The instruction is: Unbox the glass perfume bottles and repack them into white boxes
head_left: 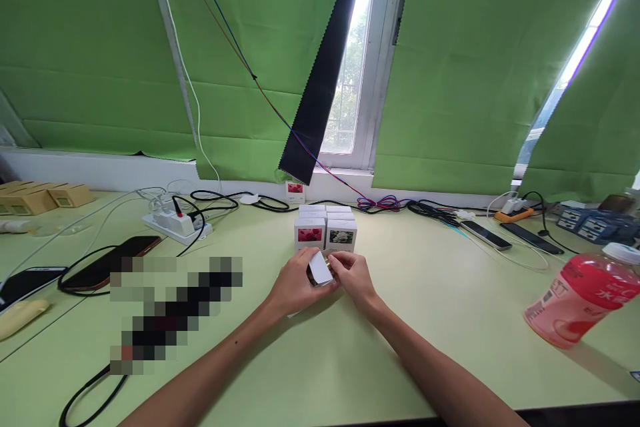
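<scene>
Wrapped around a small white cardboard box (320, 269), my left hand (296, 282) holds it just above the table with its top flap raised. My right hand (354, 275) has thumb and fingers pinched together at the box's open edge. A bit of gold colour shows by those fingertips, too small and covered to name. Right behind the hands stand several white boxes (327, 220) in a tight block. The front ones carry flower pictures, one red and one white. Another white box (295, 191) with a red flower picture is farther back near the wall.
A pink drink bottle (580, 297) stands at the right. Phones (485, 235) and blue boxes (595, 223) lie behind it. To the left are a power strip (177, 225), a dark phone (113, 263), cables and brown boxes (37, 197). Cables run along the wall.
</scene>
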A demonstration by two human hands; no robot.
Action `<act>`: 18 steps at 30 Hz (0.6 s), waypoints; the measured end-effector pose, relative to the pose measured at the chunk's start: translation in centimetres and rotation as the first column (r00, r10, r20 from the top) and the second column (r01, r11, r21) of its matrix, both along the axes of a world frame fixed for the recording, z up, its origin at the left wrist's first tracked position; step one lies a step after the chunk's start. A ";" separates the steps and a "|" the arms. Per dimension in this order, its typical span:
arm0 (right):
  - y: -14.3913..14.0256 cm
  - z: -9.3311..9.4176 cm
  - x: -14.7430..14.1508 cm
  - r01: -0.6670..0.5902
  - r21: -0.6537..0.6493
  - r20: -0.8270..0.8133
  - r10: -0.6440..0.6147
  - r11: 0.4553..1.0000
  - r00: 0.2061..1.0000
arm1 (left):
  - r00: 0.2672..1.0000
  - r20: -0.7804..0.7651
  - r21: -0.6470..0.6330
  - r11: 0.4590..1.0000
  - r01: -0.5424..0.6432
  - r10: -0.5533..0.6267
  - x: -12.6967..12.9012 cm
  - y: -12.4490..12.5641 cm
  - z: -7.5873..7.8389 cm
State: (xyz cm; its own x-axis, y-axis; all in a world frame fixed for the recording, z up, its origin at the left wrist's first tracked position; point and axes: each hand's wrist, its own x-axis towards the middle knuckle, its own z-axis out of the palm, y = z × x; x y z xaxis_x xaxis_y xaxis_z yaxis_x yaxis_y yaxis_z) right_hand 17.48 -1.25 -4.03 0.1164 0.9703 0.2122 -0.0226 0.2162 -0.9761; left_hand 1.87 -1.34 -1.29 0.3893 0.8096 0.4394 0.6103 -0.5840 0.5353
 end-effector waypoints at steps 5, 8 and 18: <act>-0.2 0.2 0.1 -0.006 -0.004 0.023 0.006 1.000 1.000 | 1.000 0.007 -0.002 1.000 -0.027 0.027 0.0 0.1 -0.1; -0.3 0.4 0.2 -0.025 -0.008 0.020 0.025 1.000 0.999 | 0.999 0.018 0.006 0.999 -0.041 0.041 0.0 0.1 -0.2; -0.5 0.7 0.2 -0.075 0.027 0.047 0.073 0.997 0.996 | 0.997 0.058 0.021 0.998 -0.060 0.058 0.2 -0.1 0.0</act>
